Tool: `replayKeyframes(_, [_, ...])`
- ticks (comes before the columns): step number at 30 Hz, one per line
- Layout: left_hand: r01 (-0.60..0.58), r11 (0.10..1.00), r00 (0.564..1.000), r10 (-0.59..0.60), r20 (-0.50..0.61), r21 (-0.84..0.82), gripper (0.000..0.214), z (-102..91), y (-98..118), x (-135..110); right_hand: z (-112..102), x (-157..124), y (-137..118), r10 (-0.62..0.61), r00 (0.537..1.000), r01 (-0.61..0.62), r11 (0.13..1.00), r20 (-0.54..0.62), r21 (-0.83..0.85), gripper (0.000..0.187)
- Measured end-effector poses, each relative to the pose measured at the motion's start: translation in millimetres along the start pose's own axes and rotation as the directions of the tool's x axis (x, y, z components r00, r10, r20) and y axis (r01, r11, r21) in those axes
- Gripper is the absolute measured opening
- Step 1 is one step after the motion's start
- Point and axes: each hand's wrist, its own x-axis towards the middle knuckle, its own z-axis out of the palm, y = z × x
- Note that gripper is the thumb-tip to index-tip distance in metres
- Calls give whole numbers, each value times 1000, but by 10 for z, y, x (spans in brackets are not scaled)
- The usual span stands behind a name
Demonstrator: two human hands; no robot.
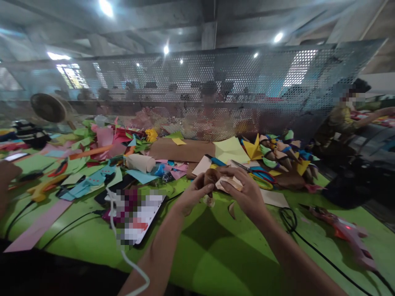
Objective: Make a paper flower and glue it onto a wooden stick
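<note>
My left hand [197, 194] is closed on a small rounded brown craft piece [211, 176], which looks like foam or felt. My right hand [246, 190] pinches a pale beige piece [228, 183] against the brown one's right side. Both hands are close together above the green table [228, 263]. A small whitish bit [209, 201] shows just under the left fingers. Below the right hand lies a small beige scrap [231, 210]. Behind the hands rest scissors [262, 179] with red and yellow handles.
A pink glue gun [348, 232] with a lit red light and black cord lies right. Left are a phone [145, 220], a white cable [119, 238], a yellow glue gun [46, 189] and coloured sheets [105, 139]. Small craft figures [277, 152] are heaped before a perforated metal screen [185, 82].
</note>
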Motion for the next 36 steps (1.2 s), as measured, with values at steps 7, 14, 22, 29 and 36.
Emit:
replayKeyframes(7, [-52,997,999,53,-5,56,41,31,77,0,-125,82,285,59,995,-69,990,-82,-125,24])
replayKeyframes(14, [-63,995,998,65,-17,81,37,-36,10,21,-254,116,688,198,974,-154,932,105,-329,22])
replayKeyframes(22, [34,984,999,-29,-34,173,38,-104,-33,16,-183,51,733,235,918,-80,899,319,-430,28])
replayKeyframes(29, [2,997,1000,0,-24,82,40,-7,11,7,-138,67,764,211,937,-47,864,277,-501,27])
replayKeyframes(36, [9,995,1000,-11,14,95,39,19,35,-20,-522,101,1020,316,948,-244,671,-27,-700,36])
